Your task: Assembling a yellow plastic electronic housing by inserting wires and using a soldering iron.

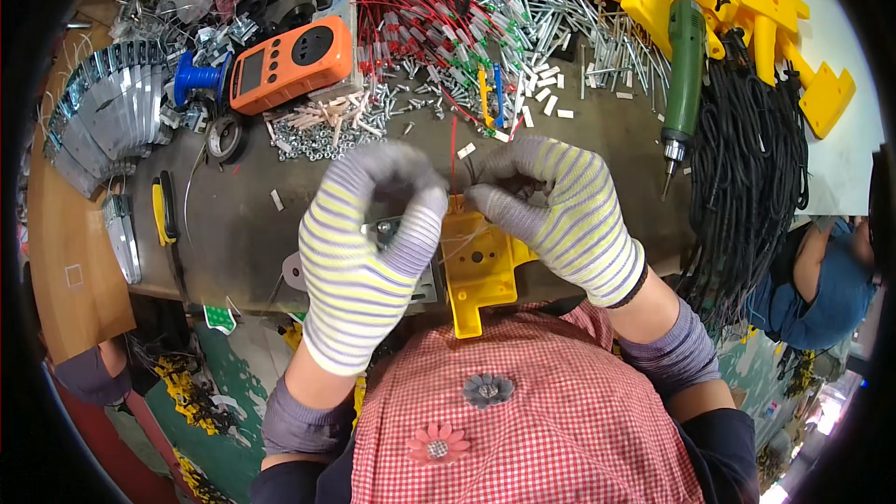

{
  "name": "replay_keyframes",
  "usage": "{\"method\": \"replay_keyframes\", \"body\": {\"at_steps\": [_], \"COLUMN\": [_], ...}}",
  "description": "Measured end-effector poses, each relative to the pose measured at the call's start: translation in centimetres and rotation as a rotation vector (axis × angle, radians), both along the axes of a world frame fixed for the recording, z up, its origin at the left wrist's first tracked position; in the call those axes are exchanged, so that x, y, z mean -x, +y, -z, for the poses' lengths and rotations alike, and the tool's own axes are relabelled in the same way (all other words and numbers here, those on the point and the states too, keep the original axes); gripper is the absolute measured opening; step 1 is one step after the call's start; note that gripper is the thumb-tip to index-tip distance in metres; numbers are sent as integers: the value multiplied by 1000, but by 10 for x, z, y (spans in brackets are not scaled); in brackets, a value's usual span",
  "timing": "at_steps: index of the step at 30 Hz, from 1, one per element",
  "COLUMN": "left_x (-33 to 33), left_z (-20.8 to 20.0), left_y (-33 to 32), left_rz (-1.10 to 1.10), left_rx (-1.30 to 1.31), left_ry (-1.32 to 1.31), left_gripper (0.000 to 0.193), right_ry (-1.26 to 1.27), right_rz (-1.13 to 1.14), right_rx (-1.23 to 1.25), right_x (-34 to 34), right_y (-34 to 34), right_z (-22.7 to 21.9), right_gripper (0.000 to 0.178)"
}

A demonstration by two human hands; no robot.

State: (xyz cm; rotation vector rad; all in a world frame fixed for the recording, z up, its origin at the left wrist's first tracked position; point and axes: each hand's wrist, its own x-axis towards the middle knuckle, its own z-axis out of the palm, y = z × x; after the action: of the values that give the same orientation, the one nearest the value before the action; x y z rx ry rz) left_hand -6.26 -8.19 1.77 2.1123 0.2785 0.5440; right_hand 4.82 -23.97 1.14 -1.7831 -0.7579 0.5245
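1. holding left hand (350,233) curled, thumb meeting fingertips just left of red wire (455,145); hiding any pinch, cannot tell if gripping.
2. holding right hand (551,210) bent toward left fingertips, thumb and index nearly together; cannot tell what, if anything, gripping.
3. lying between and nearer than fingertips: yellow housing (481,285), at near edge of table (611,135).
4. possibly risking tipping or sliding of housing, apparently overhanging near edge.
5. possibly risking fumbling or losing thin wire, working through thick, touch-dulling gloves (593,215).
6. possibly risking tugging wire loose, pulling too hard while lifting fingers.
7. possibly risking sweeping away white block (467,150), lying loose just beyond fingertips.
8. showing materials: fuzzy striped knit on gloves; smooth moulded plastic on housing, stepped outline, round hole.
9. piling shiny little metal nuts (308,143) far left, near boxy orange meter (289,70).
10. standing out at right: cylindrical green screwdriver (686,65), limp matte black cables (747,168).
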Motion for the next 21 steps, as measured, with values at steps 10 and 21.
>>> {"method": "replay_keyframes", "body": {"at_steps": [10,21], "left_x": [3,5], "left_z": [4,-5], "left_y": [-26,-5], "left_rz": [107,211], "left_rx": [-922,-632], "left_ry": [385,151], "left_gripper": [24,12], "right_ry": [202,323], "right_rz": [54,78], "right_rx": [-120,-62], "right_x": [0,-11], "right_y": [3,0], "right_z": [22,19], "right_gripper": [20,19]}}
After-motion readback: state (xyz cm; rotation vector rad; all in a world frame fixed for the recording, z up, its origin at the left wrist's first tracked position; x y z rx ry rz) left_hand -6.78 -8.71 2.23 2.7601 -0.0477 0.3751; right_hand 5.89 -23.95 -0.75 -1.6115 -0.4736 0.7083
